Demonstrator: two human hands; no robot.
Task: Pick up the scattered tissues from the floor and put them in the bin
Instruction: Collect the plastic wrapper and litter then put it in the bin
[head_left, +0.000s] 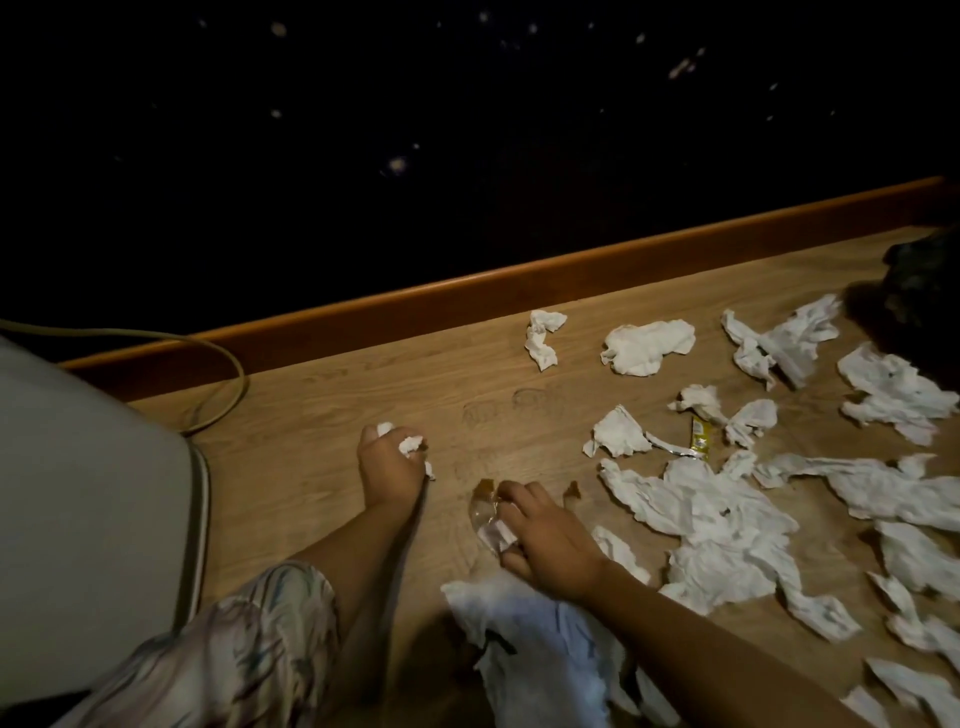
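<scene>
White tissues (711, 514) strewn rightward, left grip (390, 462) clamped on wad (410, 446), right grip (540, 535) clutching wrapper (485, 512).

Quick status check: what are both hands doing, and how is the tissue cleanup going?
Left hand shut on tissue wad. Right hand grasping clear wrapper. Many tissues on floor. Bin unidentified.

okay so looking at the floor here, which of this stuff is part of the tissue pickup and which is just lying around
Part of the job:
- scattered tissues on the floor
- small tissue wad in the left hand
- crumpled piece under the right hand; may be a clear wrapper

Just lying around:
- yellow wrapper among the tissues
- cable by the skirting board
- dark object, far right; cannot tell what it is
</scene>
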